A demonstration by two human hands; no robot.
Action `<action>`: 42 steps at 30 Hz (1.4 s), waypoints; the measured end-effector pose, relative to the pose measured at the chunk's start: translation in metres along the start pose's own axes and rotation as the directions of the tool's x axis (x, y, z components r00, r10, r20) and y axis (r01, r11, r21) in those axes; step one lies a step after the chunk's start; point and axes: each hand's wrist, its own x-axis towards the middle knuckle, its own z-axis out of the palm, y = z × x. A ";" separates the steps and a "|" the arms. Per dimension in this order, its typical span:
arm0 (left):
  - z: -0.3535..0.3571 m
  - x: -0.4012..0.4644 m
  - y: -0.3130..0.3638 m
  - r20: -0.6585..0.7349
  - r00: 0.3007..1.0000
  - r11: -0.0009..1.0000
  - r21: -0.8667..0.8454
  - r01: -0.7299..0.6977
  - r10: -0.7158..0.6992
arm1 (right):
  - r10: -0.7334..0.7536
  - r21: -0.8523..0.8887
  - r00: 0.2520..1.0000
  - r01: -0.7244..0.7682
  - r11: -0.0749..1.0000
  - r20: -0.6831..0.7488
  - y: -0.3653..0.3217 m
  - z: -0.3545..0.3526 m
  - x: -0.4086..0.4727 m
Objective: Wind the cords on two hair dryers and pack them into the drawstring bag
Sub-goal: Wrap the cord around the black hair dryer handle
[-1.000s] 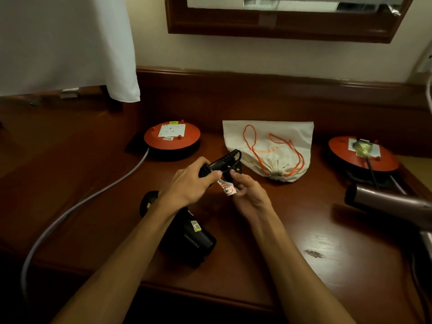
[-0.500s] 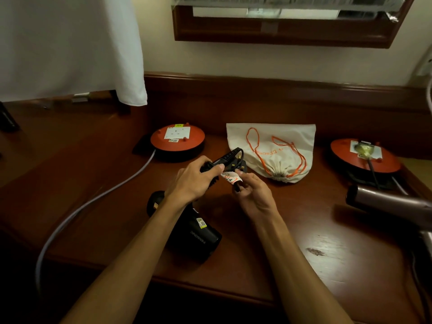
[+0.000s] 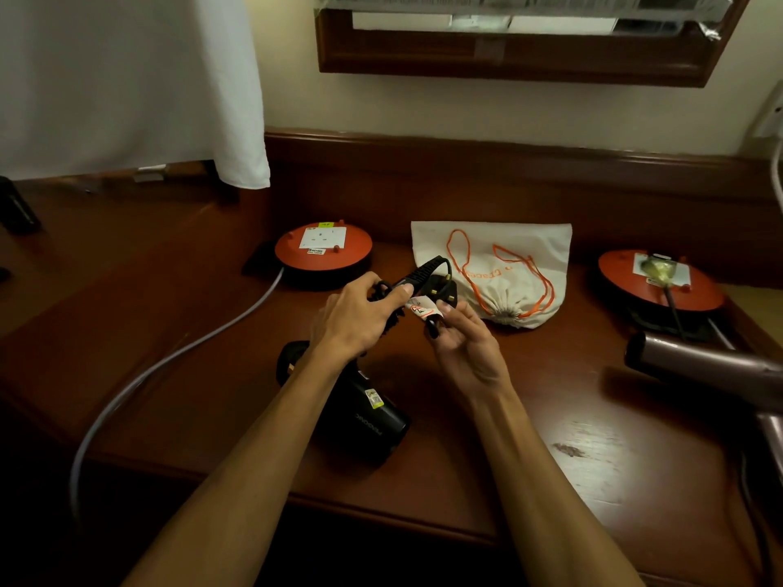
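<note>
- The black dryer (image 3: pixel 360 413) lies on the desk (image 3: pixel 593 451) near its front edge, under the left forearm. Its handle points up toward the hands.
- The left hand (image 3: pixel 356 315) has its fingers curled round the handle and the wound cord (image 3: pixel 417 275), so the coils are kept together.
- The right hand (image 3: pixel 462 345) pinches the white tag (image 3: pixel 421 309) on the cord, just below the plug (image 3: pixel 442 292). The plug sticks out between the two hands.
- I judge that the winding of this cord is almost done and only the plug end is not yet secured.
- The bag (image 3: pixel 500 264) lies flat behind the hands, near the wall. Its mouth is drawn closed and the orange string (image 3: pixel 462 256) lies loose on top.
- The second dryer (image 3: pixel 703 366) lies at the right edge of the desk, well apart from the bag. Its cord seems to go to the right reel (image 3: pixel 661 281), so it may be plugged in.
- The left reel (image 3: pixel 324 249) stands beside the bag, with a grey cable (image 3: pixel 178 358) running off the desk.
- What could go wrong: if the left hand loosens before the plug end is tucked, the stiff coils can spring open.
- The paper tag gives a weak hold; it can tear or slip, and the plug drops.
- The bag is closed, so it needs both hands, and a dryer put down carelessly can unwind again.
</note>
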 end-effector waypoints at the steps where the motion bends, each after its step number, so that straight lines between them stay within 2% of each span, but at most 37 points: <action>1: -0.001 0.000 -0.001 0.011 1.000 1.000 -0.011 0.000 0.000 | 0.001 -0.007 1.000 0.000 1.000 0.022 -0.001 0.001 -0.001; 10: 0.001 -0.001 0.003 0.031 0.999 0.999 -0.044 0.009 -0.007 | -0.055 -0.098 0.984 0.072 0.993 0.167 -0.008 0.006 -0.006; 16: 0.001 -0.002 0.004 0.058 0.998 0.997 -0.075 -0.010 0.015 | -0.028 -0.106 0.986 0.046 0.993 0.165 -0.014 0.004 -0.005; 21: -0.001 0.001 -0.009 0.105 0.990 0.988 -0.129 -0.081 0.095 | 0.061 -0.359 0.980 0.011 0.933 0.187 -0.024 0.005 -0.007; 24: -0.003 0.005 -0.015 0.116 0.985 0.980 -0.165 -0.108 0.128 | 0.053 -0.423 0.985 0.020 0.906 0.162 -0.022 0.004 -0.009; 30: 0.001 0.007 -0.017 -0.031 0.993 0.977 -0.177 -0.119 0.116 | 0.015 -0.439 0.989 0.051 0.897 0.145 -0.018 0.008 -0.007; 38: 0.004 0.006 -0.013 -0.054 0.995 0.978 -0.188 -0.093 0.084 | 0.013 -0.411 0.996 0.027 0.911 0.093 -0.020 0.007 -0.007; 42: 0.006 0.005 -0.011 -0.085 0.994 0.985 -0.156 -0.077 0.065 | 0.015 -0.416 0.990 0.046 0.908 0.142 -0.019 0.007 -0.007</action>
